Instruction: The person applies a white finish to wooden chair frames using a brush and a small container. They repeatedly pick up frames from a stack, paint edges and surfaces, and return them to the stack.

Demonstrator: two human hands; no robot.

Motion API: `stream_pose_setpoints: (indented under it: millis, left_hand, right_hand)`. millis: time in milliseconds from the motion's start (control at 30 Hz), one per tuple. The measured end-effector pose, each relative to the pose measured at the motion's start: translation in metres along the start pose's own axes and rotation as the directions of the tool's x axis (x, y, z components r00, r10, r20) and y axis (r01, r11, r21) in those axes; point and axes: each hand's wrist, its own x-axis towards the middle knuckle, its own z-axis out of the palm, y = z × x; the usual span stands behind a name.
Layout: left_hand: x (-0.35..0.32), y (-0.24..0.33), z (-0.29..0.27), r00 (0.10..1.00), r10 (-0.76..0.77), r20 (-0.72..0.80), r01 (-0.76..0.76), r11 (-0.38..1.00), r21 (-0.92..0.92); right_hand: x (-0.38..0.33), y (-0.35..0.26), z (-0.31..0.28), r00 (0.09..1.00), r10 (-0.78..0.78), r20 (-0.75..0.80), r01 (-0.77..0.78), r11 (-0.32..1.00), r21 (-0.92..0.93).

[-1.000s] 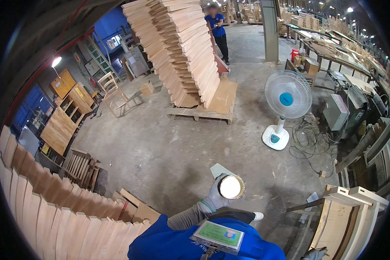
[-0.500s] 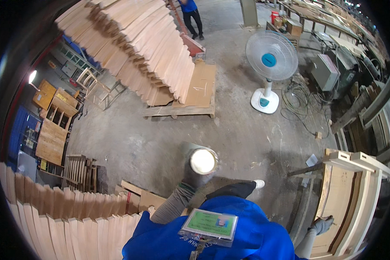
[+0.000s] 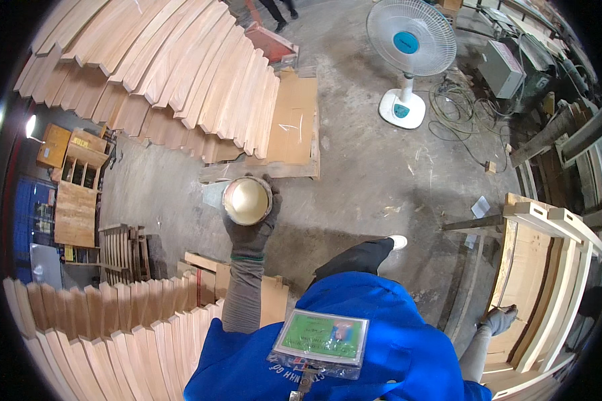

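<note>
The left hand (image 3: pixel 251 230), gloved in dark grey, was closed around a round can (image 3: pixel 247 200) holding a pale cream liquid, carried out in front of the body above the concrete floor (image 3: pixel 381 174). The right hand (image 3: pixel 498 319), also gloved, hung low beside a wooden frame (image 3: pixel 548 267); whether it was open or closed could not be told. Stacked curved wooden boards (image 3: pixel 174 73) lay ahead on a pallet, with a standing fan (image 3: pixel 408 47) well apart to the right.
</note>
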Motion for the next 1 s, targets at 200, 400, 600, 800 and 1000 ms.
stream_pose_setpoints:
  millis: [200,400,600,800,1000]
  left_hand:
    - [0.002,0.004,0.009,0.999,0.018,0.041,-0.013,0.993,-0.118]
    - [-0.004,0.015,-0.009,0.999,-0.035,0.023,0.039,0.986,-0.159]
    - [0.002,0.021,-0.012,0.977,0.001,0.212,0.016,0.997,-0.08]
    - [-0.007,0.02,0.005,0.969,0.156,0.192,-0.174,0.981,0.081]
    - [-0.005,0.004,0.023,0.962,0.12,0.244,-0.14,0.988,0.068]
  right_hand:
    - [0.0,0.0,-0.003,0.999,0.022,0.027,-0.021,1.0,-0.008]
    - [0.009,0.001,-0.002,0.971,0.065,0.232,-0.059,0.998,-0.035]
    - [0.006,0.035,0.029,0.964,-0.121,-0.236,0.029,0.932,-0.361]
    - [-0.014,-0.013,-0.016,0.977,-0.012,-0.213,-0.009,0.995,-0.097]
    - [-0.018,-0.045,-0.018,0.982,-0.022,-0.19,0.02,1.0,-0.014]
